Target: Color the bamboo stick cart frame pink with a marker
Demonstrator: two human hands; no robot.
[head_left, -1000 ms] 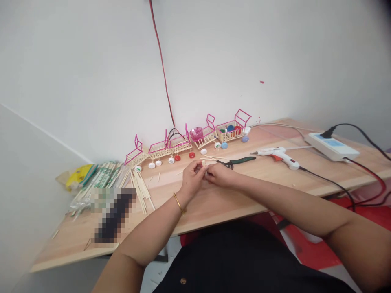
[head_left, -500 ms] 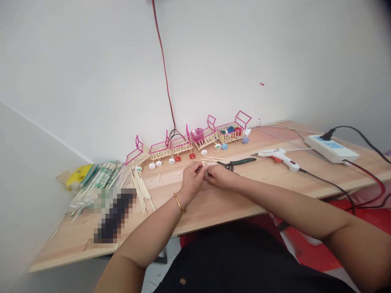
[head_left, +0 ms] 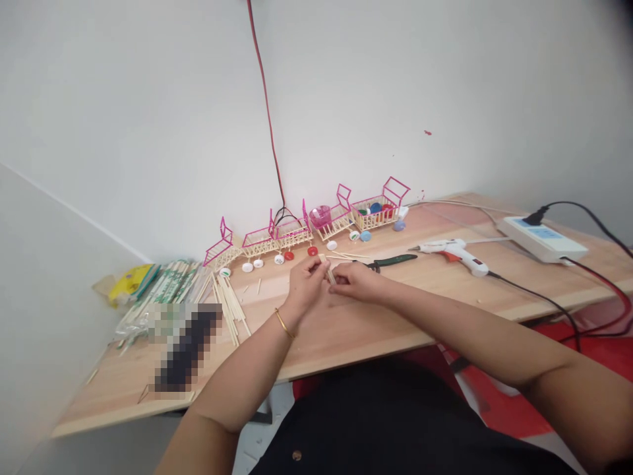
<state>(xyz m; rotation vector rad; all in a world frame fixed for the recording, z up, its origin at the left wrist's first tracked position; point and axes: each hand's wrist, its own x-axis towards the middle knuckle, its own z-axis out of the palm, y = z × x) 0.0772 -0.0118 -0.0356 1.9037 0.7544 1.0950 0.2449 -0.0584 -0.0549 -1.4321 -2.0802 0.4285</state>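
Note:
Between my two hands are short pale wooden sticks (head_left: 331, 276), held close together over the table. My left hand (head_left: 307, 282), a gold bangle on its wrist, pinches their upper end. My right hand (head_left: 360, 281) has its fingers closed around the lower end, hiding part of them. Just behind the right hand lies a green-handled tool (head_left: 398, 259), perhaps pliers, its head partly covered. A few loose thin sticks (head_left: 350, 255) rest beyond my fingertips.
Several small stick-built carts (head_left: 329, 227) with pink rims and bottle-cap wheels line the wall. A white glue gun (head_left: 457, 254) and a power strip (head_left: 541, 239) with cables sit right. Loose sticks (head_left: 228, 307) and packaged sticks (head_left: 163, 290) lie left on the wooden table (head_left: 277, 356).
My hands have drawn slightly apart, showing more of the sticks between them. The left hand has moved a little left and up. The view has shifted slightly.

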